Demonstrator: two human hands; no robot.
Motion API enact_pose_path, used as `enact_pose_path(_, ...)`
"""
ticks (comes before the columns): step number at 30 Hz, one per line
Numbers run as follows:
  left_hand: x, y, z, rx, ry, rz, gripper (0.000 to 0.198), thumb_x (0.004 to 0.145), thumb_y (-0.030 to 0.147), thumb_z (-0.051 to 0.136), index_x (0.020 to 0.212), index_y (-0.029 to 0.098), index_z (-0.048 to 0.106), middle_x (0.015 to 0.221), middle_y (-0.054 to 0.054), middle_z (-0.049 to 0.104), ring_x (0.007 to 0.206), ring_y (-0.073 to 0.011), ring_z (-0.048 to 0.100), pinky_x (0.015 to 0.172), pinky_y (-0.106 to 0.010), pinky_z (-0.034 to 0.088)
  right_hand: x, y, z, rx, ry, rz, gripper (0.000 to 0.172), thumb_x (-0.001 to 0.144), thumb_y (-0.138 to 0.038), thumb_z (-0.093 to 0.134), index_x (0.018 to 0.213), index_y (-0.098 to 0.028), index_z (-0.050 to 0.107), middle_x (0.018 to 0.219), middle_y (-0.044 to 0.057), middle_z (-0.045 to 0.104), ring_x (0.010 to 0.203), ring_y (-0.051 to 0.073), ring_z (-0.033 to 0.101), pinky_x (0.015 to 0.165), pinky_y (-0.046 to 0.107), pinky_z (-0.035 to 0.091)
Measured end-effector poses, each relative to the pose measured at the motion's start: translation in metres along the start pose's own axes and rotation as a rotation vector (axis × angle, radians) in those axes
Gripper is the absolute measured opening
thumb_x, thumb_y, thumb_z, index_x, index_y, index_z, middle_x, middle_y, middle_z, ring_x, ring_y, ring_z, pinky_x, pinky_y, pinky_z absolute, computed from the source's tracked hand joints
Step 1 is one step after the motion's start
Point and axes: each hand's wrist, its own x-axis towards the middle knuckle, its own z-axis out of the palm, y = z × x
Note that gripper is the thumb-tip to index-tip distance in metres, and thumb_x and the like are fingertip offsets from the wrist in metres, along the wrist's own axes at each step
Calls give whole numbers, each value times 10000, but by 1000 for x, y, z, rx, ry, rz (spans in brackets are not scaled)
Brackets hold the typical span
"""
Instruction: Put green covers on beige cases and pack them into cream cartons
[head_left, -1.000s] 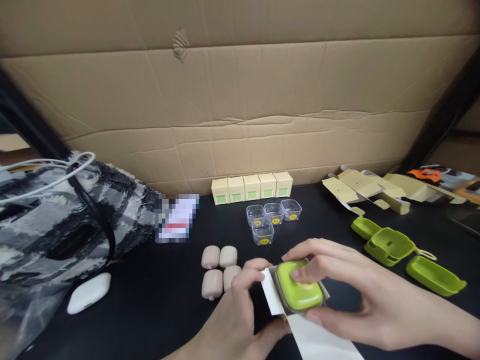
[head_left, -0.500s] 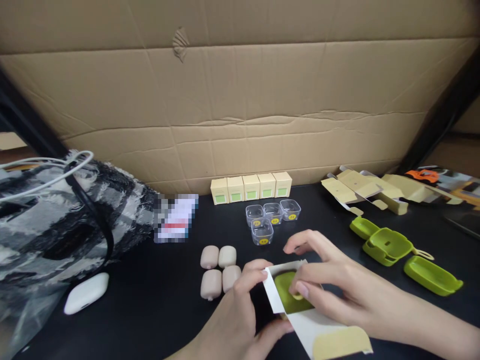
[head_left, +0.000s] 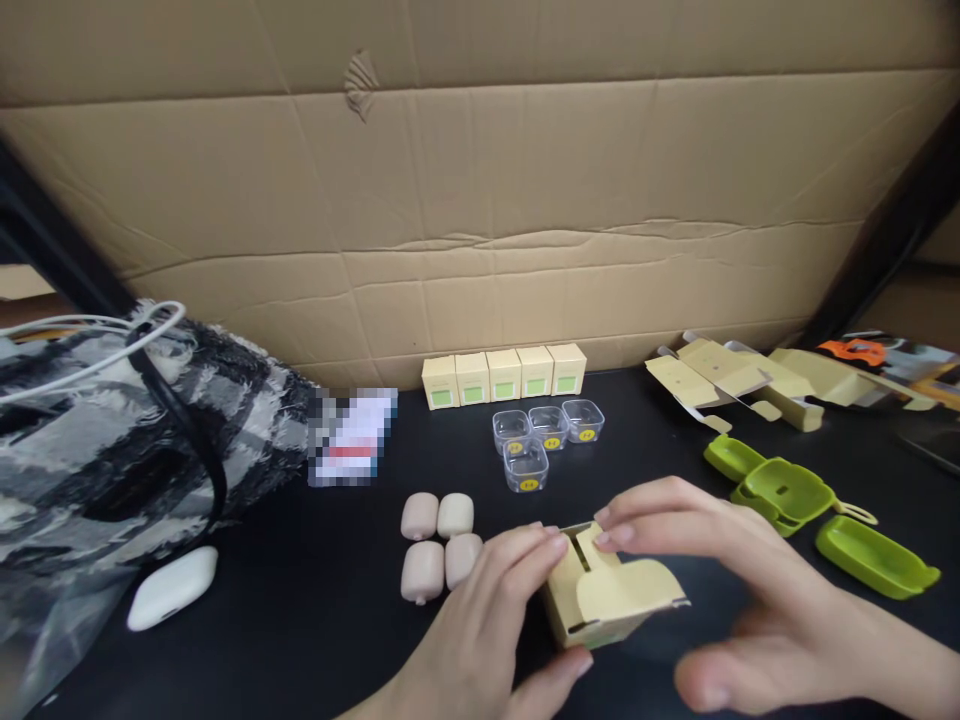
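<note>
A small tan cardboard box (head_left: 600, 598) sits on the black table near the front, its top flaps partly folded over. My left hand (head_left: 491, 640) grips the box's left side, thumb below and fingers on top. Fingertips of my right hand (head_left: 739, 610) press down on the inner flap, while its thumb is held away from the box. The green case seen earlier is hidden inside the box.
Several beige pods (head_left: 439, 545) lie left of the box. Clear cups (head_left: 546, 432) and a row of small boxes (head_left: 504, 375) stand behind. Green cases (head_left: 821, 505) and flat cartons (head_left: 739, 378) lie at right. A furry bag (head_left: 127, 440) and a white case (head_left: 172, 587) lie at left.
The green case went down into the box and out of sight. The white liner was folded in and the tan flaps came over the top.
</note>
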Motion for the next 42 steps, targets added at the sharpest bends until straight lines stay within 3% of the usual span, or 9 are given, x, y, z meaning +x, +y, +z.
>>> enact_pose_path(5,2,1,-4,-103,-41,-12,441,865,419,591,1222,207,443,1289,-176,491,1193,-283,571,952,-372,535,0,2,6,35,34,67,292,891,-216,606,1167,-301,566,1098,39,605,1030,155,611,859,232,522)
enact_pose_path(9,3,4,-5,-160,-50,-59,304,872,227,594,1139,241,448,1291,-154,494,1226,-278,550,974,-378,521,6,7,17,185,94,292,165,924,-270,552,1047,-270,663,1080,47,593,1023,156,600,871,249,514)
enact_pose_path(16,-2,3,6,-288,88,-134,560,862,244,599,1298,275,250,1321,-153,479,1256,-272,517,988,-425,512,10,12,27,355,67,533,247,918,-388,551,1031,-241,714,1015,53,625,951,174,613,803,280,514)
enact_pose_path(21,-2,4,1,-115,-46,-141,536,858,249,606,1314,255,324,1293,-147,497,1233,-284,536,983,-405,516,8,12,29,324,90,468,227,930,-342,542,1047,-232,703,964,47,642,905,156,625,779,264,513)
enact_pose_path(30,-1,3,2,15,-34,-79,518,836,237,609,1283,210,349,1244,-175,542,1181,-295,581,924,-404,549,1,13,21,-189,-23,272,341,975,-356,425,1227,-255,633,1092,92,623,976,212,627,829,346,517)
enact_pose_path(33,-1,3,1,20,-16,-80,509,836,239,612,1278,214,359,1220,-163,562,1159,-290,595,915,-399,553,3,9,18,-150,-95,277,576,823,-572,602,1295,-245,575,1168,116,597,1060,261,600,882,385,511)
enact_pose_path(35,-1,2,1,5,-14,-85,490,843,239,604,1273,222,371,1227,-154,565,1162,-284,593,918,-391,551,7,3,17,-102,-172,281,720,703,-587,718,1314,-244,549,1183,108,599,1079,268,594,892,373,512)
enact_pose_path(39,-4,-1,4,-8,72,-86,598,857,357,596,1358,211,305,1322,-182,506,1226,-297,534,959,-421,517,14,-6,7,-5,-196,324,514,768,-411,732,1236,-261,582,1141,52,629,1036,203,619,875,287,519)
enact_pose_path(42,-7,0,10,-38,183,-41,586,863,401,594,1354,263,308,1307,-138,534,1214,-265,534,1009,-414,465,23,7,-21,-45,-28,326,485,822,-411,679,1260,-269,527,1187,44,607,1080,199,595,898,289,507)
